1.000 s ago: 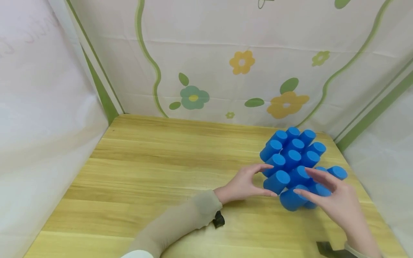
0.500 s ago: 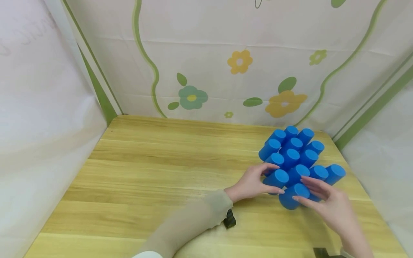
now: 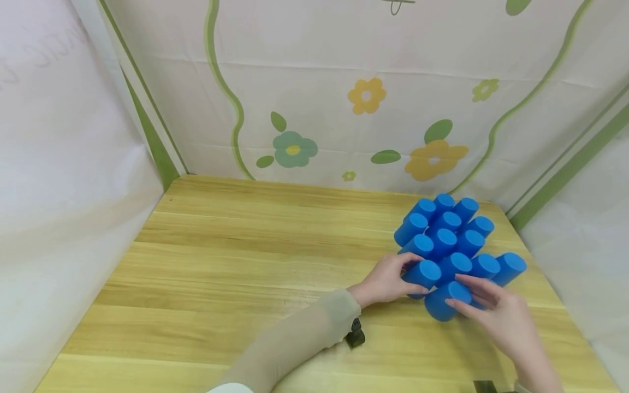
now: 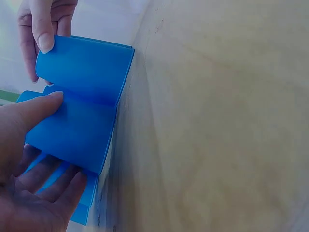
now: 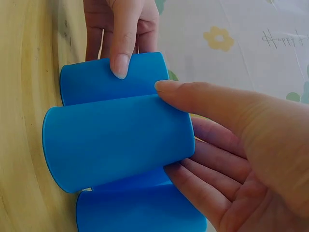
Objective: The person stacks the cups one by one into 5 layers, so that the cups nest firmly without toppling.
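At the right of the table stands a cluster of plain blue cups (image 3: 444, 240), turned upside down with their flat bottoms up. My left hand (image 3: 385, 281) holds the front-left cup (image 4: 72, 130), thumb on the near side and fingers behind. The frontmost cup (image 5: 116, 142) is between the thumb and fingers of my right hand (image 3: 506, 316), which reaches in from the right. Both cups stand side by side on the table, their wide rims down. Behind the right hand, another cup is mostly hidden.
The wooden table (image 3: 245, 245) stretches away to the left of the cups. A patterned white curtain (image 3: 319, 109) rises at its back edge, and white cloth (image 3: 69, 191) hangs at the sides. Dark straps show at both wrists.
My left hand has moved right and closed around the front-left cup. My right hand has drawn slightly left and down, its fingers closing on the frontmost cup. The cups stay in place.
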Motion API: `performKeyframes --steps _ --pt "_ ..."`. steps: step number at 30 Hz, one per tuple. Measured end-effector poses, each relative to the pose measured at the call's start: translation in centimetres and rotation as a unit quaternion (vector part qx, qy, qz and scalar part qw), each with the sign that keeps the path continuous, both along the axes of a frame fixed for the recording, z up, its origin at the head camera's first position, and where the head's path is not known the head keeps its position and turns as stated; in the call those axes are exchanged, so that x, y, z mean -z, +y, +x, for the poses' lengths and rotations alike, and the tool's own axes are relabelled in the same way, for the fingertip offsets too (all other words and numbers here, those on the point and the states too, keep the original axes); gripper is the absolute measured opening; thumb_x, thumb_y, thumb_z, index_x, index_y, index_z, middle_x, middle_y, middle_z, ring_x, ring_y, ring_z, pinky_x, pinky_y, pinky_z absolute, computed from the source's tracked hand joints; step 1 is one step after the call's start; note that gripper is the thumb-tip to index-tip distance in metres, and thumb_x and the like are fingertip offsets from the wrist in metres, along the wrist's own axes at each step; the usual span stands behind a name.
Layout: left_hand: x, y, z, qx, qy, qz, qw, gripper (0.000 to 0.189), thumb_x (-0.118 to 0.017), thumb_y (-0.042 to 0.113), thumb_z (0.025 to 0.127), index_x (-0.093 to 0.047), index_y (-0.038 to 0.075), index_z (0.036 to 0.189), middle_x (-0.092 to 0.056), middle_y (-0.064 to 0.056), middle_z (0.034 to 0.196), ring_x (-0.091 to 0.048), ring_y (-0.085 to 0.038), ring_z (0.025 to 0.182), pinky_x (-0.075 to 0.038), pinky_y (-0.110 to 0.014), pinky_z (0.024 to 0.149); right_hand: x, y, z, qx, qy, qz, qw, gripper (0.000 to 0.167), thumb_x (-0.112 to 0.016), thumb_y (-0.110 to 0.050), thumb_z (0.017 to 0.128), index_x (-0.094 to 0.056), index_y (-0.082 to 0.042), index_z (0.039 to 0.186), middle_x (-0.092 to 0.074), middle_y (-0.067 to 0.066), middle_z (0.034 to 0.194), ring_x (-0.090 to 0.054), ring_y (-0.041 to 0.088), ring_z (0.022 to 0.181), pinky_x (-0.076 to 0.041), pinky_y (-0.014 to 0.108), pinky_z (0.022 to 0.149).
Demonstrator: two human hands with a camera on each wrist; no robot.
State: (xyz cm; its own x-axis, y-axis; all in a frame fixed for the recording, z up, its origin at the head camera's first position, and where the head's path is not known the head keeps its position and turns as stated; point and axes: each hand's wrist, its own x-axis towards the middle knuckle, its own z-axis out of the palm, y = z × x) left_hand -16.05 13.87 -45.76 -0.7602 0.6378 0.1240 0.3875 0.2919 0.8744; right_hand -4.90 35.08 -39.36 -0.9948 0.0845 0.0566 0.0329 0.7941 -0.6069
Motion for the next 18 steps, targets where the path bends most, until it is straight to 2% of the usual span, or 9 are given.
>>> performKeyframes --steps 5,10,15,18 --pt "-0.4 -0.6 0.1 0.007 -0.004 0.011 0.9999 0.056 -0.082 0.032 0.088 -0.059 0.021 0.138 -0.061 0.011 0.133 -0.057 -0.004 0.119 -0.049 -0.021 0.095 0.3 -0.1 0.0 -0.002 0.012 0.0 0.9999 0.06 -0.083 -0.038 0.087 -0.066 -0.006 0.134 -0.066 0.022 0.128 -0.066 0.043 0.111 -0.053 0.013 0.074" --pt "-1.3 -2.0 -0.2 0.007 -0.013 0.022 0.9996 0.057 -0.082 0.03 0.089 -0.058 0.019 0.14 -0.062 0.008 0.132 -0.059 -0.006 0.117 -0.051 -0.023 0.094 0.5 -0.3 0.0 0.009 0.006 -0.017 0.9998 0.063 -0.083 -0.039 0.086 -0.065 -0.007 0.136 -0.064 0.022 0.13 -0.065 0.041 0.113 -0.052 0.011 0.075" --pt "-2.3 -3.8 -0.8 0.001 -0.035 0.062 0.9975 0.058 -0.082 0.03 0.089 -0.058 0.017 0.14 -0.062 0.007 0.131 -0.059 -0.008 0.116 -0.051 -0.03 0.098 0.9 -0.6 -0.3 0.012 -0.018 -0.027 0.9994 0.069 -0.082 -0.046 0.085 -0.062 -0.007 0.138 -0.061 0.025 0.134 -0.062 0.044 0.117 -0.055 0.019 0.079" --pt "-2.7 -4.9 -1.2 -0.007 -0.041 0.091 0.995 0.058 -0.082 0.026 0.089 -0.057 0.014 0.14 -0.062 0.004 0.132 -0.059 -0.01 0.117 -0.05 -0.035 0.101 1.2 -0.7 -0.5 0.011 -0.023 -0.034 0.9991 0.071 -0.083 -0.046 0.084 -0.062 -0.007 0.139 -0.061 0.025 0.134 -0.062 0.044 0.118 -0.055 0.018 0.08"
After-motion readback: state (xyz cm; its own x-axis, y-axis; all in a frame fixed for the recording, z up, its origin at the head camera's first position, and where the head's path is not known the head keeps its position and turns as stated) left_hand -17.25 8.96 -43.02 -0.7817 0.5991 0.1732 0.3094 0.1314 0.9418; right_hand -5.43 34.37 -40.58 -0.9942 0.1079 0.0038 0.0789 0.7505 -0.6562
